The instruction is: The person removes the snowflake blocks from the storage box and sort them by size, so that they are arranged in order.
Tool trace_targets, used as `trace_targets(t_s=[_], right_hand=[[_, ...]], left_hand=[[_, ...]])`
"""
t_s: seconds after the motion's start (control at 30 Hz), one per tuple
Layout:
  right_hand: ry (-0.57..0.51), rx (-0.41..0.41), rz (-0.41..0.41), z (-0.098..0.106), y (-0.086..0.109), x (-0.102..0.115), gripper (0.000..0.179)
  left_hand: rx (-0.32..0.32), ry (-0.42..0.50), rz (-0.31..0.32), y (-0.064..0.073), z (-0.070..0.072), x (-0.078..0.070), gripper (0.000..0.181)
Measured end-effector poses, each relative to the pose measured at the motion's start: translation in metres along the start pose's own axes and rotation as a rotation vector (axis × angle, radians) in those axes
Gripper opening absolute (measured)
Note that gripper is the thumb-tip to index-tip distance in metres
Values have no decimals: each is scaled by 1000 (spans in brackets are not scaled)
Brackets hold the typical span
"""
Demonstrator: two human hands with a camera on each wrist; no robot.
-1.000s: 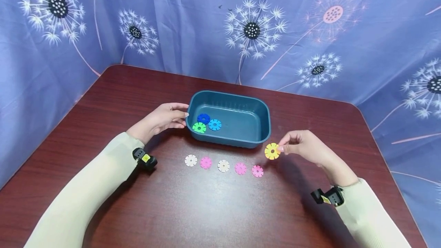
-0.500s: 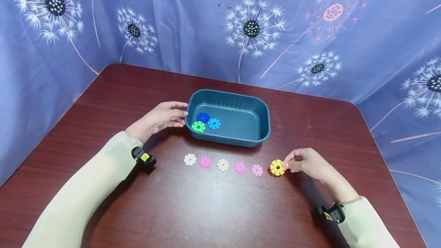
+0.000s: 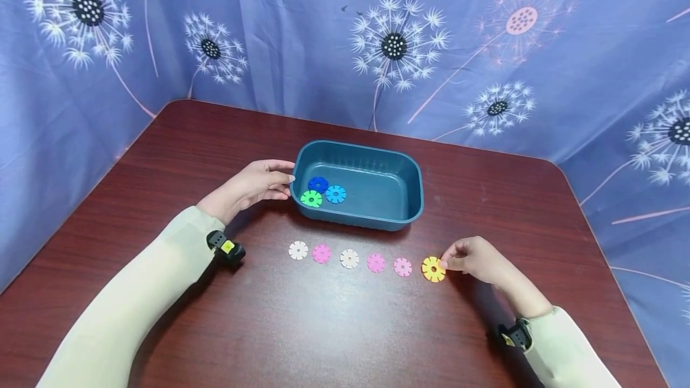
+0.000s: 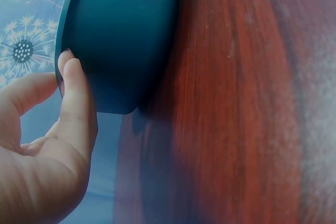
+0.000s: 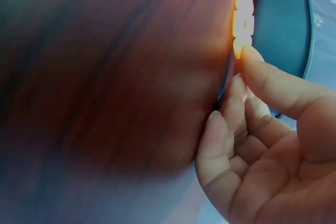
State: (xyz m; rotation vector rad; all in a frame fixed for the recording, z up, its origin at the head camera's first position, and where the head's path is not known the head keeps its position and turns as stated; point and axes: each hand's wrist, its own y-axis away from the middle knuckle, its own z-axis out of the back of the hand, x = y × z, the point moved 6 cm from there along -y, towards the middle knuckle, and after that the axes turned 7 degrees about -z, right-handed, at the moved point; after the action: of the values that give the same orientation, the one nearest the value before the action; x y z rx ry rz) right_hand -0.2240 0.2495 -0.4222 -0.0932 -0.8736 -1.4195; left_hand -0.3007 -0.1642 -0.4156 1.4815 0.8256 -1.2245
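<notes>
My right hand (image 3: 474, 259) pinches a yellow notched disc (image 3: 433, 269) by its right edge, at or just above the table, at the right end of a row. In the right wrist view the thumb lies on the disc (image 5: 243, 24), seen nearly edge-on. My left hand (image 3: 257, 185) grips the left rim of a dark teal plastic basin (image 3: 358, 220); the left wrist view has its fingertips at the basin wall (image 4: 126, 40). Inside the basin lie a dark blue disc (image 3: 318, 184), a light blue disc (image 3: 336, 194) and a green disc (image 3: 311, 199).
In front of the basin, white discs (image 3: 298, 250) and pink discs (image 3: 375, 263) lie in a row on the reddish-brown table (image 3: 302, 322). A blue dandelion-print curtain (image 3: 318, 35) hangs behind and beside the table.
My right hand has carried the yellow disc down and slightly right, from near the basin's front right corner to the row's right end. The left hand stays at the basin.
</notes>
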Motion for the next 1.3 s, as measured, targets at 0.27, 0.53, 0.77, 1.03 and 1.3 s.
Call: trace_targets(t_s=[0.27, 0.53, 0.77, 1.03, 1.3], right_hand=[[79, -35, -14, -2, -2, 3, 12], [91, -31, -44, -1, -2, 4, 10], [79, -16, -30, -1, -2, 4, 13], [-57, 155, 25, 26, -8, 17, 32], [50, 14, 178, 73, -21, 94, 32]], left_hand=[[-3, 1, 2, 0, 1, 1, 55], [-5, 0, 6, 2, 0, -2, 55], [12, 17, -8, 3, -1, -2, 56], [12, 19, -15, 2, -1, -2, 56], [15, 5, -17, 2, 0, -1, 57]])
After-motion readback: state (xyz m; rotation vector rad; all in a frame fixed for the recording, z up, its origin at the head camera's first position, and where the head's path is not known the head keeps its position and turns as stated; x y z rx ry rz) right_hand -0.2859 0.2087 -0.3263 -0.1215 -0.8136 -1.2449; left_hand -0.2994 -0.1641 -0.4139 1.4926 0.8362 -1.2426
